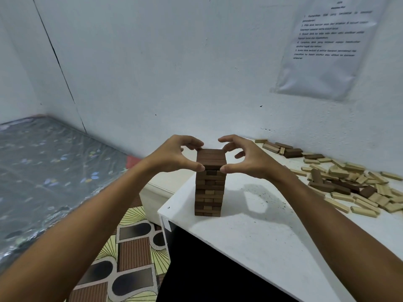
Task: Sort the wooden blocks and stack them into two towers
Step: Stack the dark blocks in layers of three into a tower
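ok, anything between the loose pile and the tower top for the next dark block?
Nothing on the table between the loose pile and the dark tower. Only the left hand and right hand bracket its top layer.

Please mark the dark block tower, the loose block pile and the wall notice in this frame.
dark block tower (209, 192), head view, front face at mid-height.
loose block pile (357, 188), head view, light blocks near the pile's middle.
wall notice (327, 44), head view, the printed text area of the sheet.
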Motion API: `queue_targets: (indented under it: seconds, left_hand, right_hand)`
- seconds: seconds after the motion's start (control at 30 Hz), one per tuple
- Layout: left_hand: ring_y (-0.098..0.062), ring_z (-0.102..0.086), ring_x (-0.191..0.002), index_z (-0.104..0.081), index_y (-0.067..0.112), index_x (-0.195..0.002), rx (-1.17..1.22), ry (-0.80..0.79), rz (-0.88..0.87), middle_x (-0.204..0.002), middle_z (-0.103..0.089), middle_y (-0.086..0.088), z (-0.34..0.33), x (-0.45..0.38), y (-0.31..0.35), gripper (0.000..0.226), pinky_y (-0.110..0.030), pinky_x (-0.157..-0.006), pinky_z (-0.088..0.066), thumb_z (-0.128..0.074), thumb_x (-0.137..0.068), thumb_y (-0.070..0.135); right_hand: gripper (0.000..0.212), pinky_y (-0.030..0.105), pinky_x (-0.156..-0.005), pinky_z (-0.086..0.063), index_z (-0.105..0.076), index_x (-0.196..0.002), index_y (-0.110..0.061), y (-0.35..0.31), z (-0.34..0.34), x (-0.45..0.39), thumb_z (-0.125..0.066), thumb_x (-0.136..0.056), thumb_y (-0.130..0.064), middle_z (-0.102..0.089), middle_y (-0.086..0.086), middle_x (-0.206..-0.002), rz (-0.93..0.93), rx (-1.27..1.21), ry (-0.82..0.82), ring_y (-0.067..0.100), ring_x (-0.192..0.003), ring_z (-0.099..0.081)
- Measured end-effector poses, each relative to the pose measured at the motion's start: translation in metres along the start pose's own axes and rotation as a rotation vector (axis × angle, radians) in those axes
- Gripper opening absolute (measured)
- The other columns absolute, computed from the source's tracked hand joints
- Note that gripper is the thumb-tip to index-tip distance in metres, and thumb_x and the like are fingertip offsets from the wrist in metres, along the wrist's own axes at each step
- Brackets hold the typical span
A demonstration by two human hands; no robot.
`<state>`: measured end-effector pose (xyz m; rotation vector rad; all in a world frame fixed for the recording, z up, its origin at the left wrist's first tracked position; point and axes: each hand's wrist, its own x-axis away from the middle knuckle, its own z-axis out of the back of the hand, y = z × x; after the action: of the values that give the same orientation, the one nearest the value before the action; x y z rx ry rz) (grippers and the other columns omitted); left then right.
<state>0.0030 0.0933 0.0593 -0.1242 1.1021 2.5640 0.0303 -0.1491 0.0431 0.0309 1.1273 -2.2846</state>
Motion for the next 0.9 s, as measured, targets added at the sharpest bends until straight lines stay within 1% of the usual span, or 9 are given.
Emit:
queue_targets:
  seconds: [0.27, 0.53, 0.63, 0.9]
  left_hand:
    - [-0.002, -0.056, -0.111, -0.063, 0.023, -0.120, -0.022, -0.017, -0.004, -0.110, -0.064, 0.016, 0.0016, 0.0007, 0.0008, 0.085, -0.029, -0.096, -0.043, -0.076, -0.044, 0.061]
    - [-0.001, -0.055, -0.111, -0.063, 0.023, -0.122, -0.031, -0.023, 0.001, -0.110, -0.063, 0.019, 0.0021, 0.0030, 0.0025, 0.088, -0.030, -0.097, -0.043, -0.076, -0.045, 0.061]
    - [0.001, -0.054, -0.110, -0.062, 0.024, -0.121, -0.034, -0.033, 0.004, -0.109, -0.062, 0.022, 0.0023, 0.0038, 0.0040, 0.086, -0.030, -0.097, -0.043, -0.075, -0.045, 0.062]
    - [-0.004, -0.056, -0.111, -0.062, 0.031, -0.118, -0.008, -0.045, 0.011, -0.110, -0.064, 0.019, 0.0022, 0.0041, 0.0022, 0.081, -0.033, -0.102, -0.044, -0.078, -0.044, 0.058]
  right_hand:
    - [0.076, 0.021, -0.087, -0.043, -0.049, -0.132, -0.040, 0.0016, -0.0003, -0.0001, -0.079, -0.062, -0.044, -0.060, -0.011, -0.116, -0.009, -0.009, -0.014, 0.001, -0.115, -0.051]
    - [0.077, 0.021, -0.086, -0.043, -0.048, -0.132, -0.041, 0.0017, -0.0002, -0.0001, -0.078, -0.062, -0.044, -0.060, -0.010, -0.117, -0.009, -0.016, -0.018, 0.003, -0.116, -0.051]
    - [0.077, 0.021, -0.086, -0.044, -0.048, -0.133, -0.041, 0.0015, -0.0002, -0.0003, -0.078, -0.062, -0.045, -0.059, -0.010, -0.117, -0.010, -0.011, -0.021, 0.002, -0.116, -0.051]
    - [0.078, 0.022, -0.087, -0.043, -0.047, -0.134, -0.042, 0.0009, 0.0004, 0.0004, -0.078, -0.063, -0.045, -0.059, -0.012, -0.117, -0.013, -0.017, -0.030, 0.001, -0.116, -0.050]
